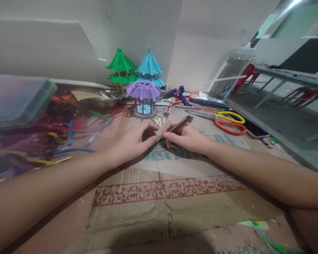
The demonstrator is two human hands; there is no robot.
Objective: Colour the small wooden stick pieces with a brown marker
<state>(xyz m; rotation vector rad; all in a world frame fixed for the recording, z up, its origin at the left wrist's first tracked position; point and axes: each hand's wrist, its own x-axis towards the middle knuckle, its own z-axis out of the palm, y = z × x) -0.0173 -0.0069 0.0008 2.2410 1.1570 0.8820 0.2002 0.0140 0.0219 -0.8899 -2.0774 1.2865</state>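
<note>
A dark pen (pixel 180 124) slants through my right hand (pixel 184 137), its tip pointing down and left at the cardboard. My left hand (pixel 141 139) rests beside the pen tip, thumb and forefinger brought close together; whatever they pinch is too small to make out. Just beyond my fingers lie several short pale sticks (pixel 158 122). Behind them stands a small pavilion (pixel 144 91) with a purple fuzzy roof, dark posts and a light blue floor. Printed cardboard (pixel 137 176) lies under both hands.
At the back stand green (pixel 119 65) and blue (pixel 149 65) tiered pavilions. Right of centre are a glue gun (pixel 180 94), snips (pixel 167 110), scissors (pixel 222 121), a phone (pixel 254 127) and a cutter (pixel 209 103). Leftward, a clear plastic box (pixel 21 100) sits on blurred craft stems (pixel 69 139).
</note>
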